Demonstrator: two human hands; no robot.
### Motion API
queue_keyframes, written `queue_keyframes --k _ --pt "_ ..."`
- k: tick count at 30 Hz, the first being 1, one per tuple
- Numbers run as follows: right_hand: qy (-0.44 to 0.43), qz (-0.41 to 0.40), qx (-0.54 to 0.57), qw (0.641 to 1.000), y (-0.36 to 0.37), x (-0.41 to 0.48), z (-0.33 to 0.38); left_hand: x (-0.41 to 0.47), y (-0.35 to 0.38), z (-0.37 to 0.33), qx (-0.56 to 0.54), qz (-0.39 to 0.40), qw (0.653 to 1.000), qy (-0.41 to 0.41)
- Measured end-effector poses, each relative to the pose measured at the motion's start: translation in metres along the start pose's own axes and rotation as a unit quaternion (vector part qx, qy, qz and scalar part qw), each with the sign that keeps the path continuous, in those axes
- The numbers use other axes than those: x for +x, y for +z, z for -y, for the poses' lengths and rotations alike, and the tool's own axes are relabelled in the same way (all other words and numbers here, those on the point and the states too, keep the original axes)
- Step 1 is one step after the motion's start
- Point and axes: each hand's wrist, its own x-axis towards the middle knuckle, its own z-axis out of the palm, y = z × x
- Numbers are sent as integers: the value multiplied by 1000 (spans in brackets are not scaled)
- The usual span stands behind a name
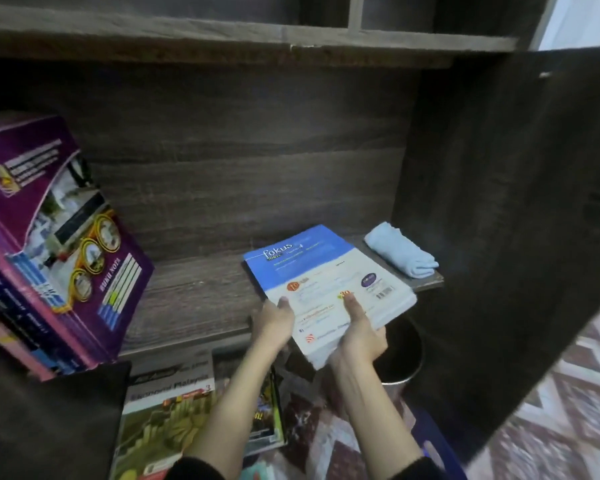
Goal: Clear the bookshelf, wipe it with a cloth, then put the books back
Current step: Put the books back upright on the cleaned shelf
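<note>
Home: wooden bookshelf [222, 188], schoolbooks [63, 237], patterned rug [568, 410].

You're looking at a dark wood-grain shelf [194, 299]. A folded blue cloth [400, 254] is lying at its right end. Just left of the cloth, the fokus book [326, 271] is sitting partly over the board, overhanging the front edge. Well left of the cloth, purple books [84, 244] are leaning, tilted.

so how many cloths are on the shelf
1. The cloth lies folded at the shelf's right end, beside the blue book. The leaning books on the left could hide another.
</note>
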Motion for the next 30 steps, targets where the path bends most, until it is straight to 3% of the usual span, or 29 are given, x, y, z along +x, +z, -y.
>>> queue_keyframes --k 4,11,16,18,20,22,24,25,30 --pt "28 -17 41 999 -3 -2 -21 -8 10 1 5 -94 996 4" --pt "21 -31 71 997 7 -8 -36 -1 10 10 -13 -100 995 27" --pt "76 -66 -49 994 3 0 -19 0 9 9 51 -86 994 49" --pt "38 -83 -199 976 -4 7 -5 1 9 8 49 -81 994 53" --pt "-111 -76 -387 912 -11 13 6 2 8 8 40 -79 995 52" --pt "-275 -51 -557 782 -16 17 16 4 6 8 34 -76 995 51" --pt "-311 -5 -674 670 -15 20 27 7 4 10 28 -72 995 57" --pt "-296 16 -707 642 -14 21 32 9 3 12 22 -70 996 59" --pt "-292 38 -768 569 -1 13 37 17 -7 19 16 -51 997 55"
